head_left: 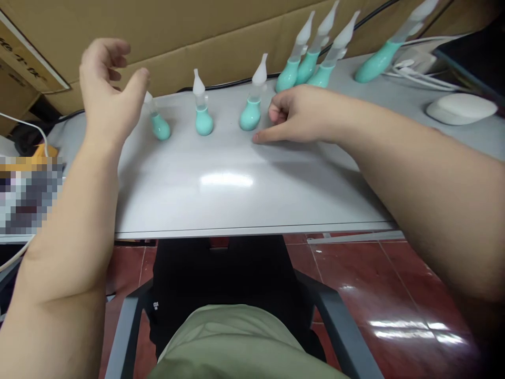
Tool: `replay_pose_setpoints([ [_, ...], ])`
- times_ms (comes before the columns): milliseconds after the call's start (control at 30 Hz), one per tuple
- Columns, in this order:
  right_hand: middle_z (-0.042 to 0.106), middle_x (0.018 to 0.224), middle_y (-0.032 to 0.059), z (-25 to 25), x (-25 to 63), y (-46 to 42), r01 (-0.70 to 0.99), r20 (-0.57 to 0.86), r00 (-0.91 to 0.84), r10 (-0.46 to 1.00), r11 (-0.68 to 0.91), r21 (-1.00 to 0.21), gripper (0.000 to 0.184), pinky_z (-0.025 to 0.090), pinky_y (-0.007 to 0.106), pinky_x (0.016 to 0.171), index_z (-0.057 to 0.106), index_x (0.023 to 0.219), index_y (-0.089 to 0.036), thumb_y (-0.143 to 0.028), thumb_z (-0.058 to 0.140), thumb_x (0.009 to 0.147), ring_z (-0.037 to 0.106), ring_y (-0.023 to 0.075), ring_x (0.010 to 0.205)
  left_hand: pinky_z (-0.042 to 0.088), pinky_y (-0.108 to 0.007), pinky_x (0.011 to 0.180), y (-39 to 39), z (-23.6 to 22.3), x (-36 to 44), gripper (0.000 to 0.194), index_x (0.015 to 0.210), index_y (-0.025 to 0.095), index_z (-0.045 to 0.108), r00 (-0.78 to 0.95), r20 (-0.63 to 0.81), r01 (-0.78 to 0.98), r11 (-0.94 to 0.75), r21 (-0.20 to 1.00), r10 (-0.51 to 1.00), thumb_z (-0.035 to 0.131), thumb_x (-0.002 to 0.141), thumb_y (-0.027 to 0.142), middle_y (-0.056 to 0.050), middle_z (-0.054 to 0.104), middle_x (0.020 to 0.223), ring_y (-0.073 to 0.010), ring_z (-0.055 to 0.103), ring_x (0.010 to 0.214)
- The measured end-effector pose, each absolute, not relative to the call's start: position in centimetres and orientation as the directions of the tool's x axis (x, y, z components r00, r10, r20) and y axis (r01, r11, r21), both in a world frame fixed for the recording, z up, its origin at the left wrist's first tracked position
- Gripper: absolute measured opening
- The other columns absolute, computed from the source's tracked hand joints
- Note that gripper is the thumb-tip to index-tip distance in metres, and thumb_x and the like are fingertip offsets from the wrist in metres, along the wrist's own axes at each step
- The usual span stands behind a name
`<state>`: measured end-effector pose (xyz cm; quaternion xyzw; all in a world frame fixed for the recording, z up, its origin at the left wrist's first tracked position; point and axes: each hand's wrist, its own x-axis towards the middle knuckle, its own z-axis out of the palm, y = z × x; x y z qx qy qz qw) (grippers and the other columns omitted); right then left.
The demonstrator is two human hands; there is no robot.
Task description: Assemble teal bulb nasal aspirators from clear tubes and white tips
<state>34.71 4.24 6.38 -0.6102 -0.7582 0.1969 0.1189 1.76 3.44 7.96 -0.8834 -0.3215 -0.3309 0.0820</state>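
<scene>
Baby nasal aspirators with teal bulbs, clear necks and white tips stand upright on the table. My left hand (pixel 110 89) is raised at the left, its thumb and curled fingers apart with nothing between them. Just right of it stands the left aspirator (pixel 161 126), its tip partly behind my thumb. The middle aspirator (pixel 204 121) and the right aspirator (pixel 250 115) continue the row. My right hand (pixel 295 113) hovers low beside the right aspirator, thumb extended apart from the curled fingers, holding nothing visible. Behind it, three clustered aspirators (pixel 287 76) are partly covered by the hand.
Another aspirator (pixel 376 62) leans at the far right, near white cables (pixel 422 76) and a white computer mouse (pixel 461 109). Cardboard (pixel 173 42) backs the grey-white table (pixel 189 205), with a black cable along its base. A yellow object (pixel 45 152) lies at the left.
</scene>
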Motion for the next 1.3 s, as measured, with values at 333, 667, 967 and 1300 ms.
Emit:
replay_pose_setpoints([
  [333,0.066,0.079,0.0029,6.3,35.4,4.2,0.885,-0.169,-0.345,0.923,0.26,-0.386,0.055,0.053,0.047,0.083,0.068,0.087,-0.028,-0.055,0.11,0.11,0.071,0.0274,0.09,0.061,-0.051,0.086,4.4,6.5,-3.3,0.05,0.099,0.033,0.079,0.024,0.593,0.825,-0.351,0.443,0.805,0.091,0.081,0.077,0.001,0.068,0.08,-0.0196,0.049,0.082],
  [667,0.067,0.076,0.0012,6.1,35.6,4.2,0.88,-0.159,-0.364,0.918,0.284,-0.381,0.048,0.051,0.045,0.08,0.072,0.088,-0.027,-0.048,0.107,0.113,0.068,0.0245,0.081,0.049,-0.048,0.074,5.7,6.1,-5.0,0.038,0.106,0.031,0.085,0.016,0.528,0.85,-0.29,0.44,0.849,0.089,0.076,0.053,0.003,0.079,0.091,-0.0155,0.048,0.075],
  [967,0.069,0.079,0.0014,6.4,35.3,3.9,0.906,-0.193,-0.328,0.925,0.251,-0.34,0.046,0.046,0.046,0.079,0.073,0.089,-0.028,-0.048,0.105,0.115,0.064,0.0234,0.078,0.053,-0.047,0.078,5.6,5.9,-5.3,0.047,0.111,0.032,0.086,-0.002,0.524,0.867,-0.259,0.425,0.852,0.1,0.087,0.07,0.004,0.074,0.09,-0.0169,0.047,0.083],
  [1300,0.065,0.076,0.0015,7.8,34.5,2.4,0.922,-0.21,-0.312,0.927,0.243,-0.3,0.049,0.044,0.048,0.076,0.066,0.084,-0.027,-0.043,0.1,0.117,0.056,0.0222,0.071,0.059,-0.038,0.071,6.8,5.8,-5.8,0.05,0.118,0.032,0.082,0.112,0.765,0.858,-0.45,0.247,0.634,0.086,0.107,0.08,0.007,0.066,0.081,-0.0138,0.043,0.082],
])
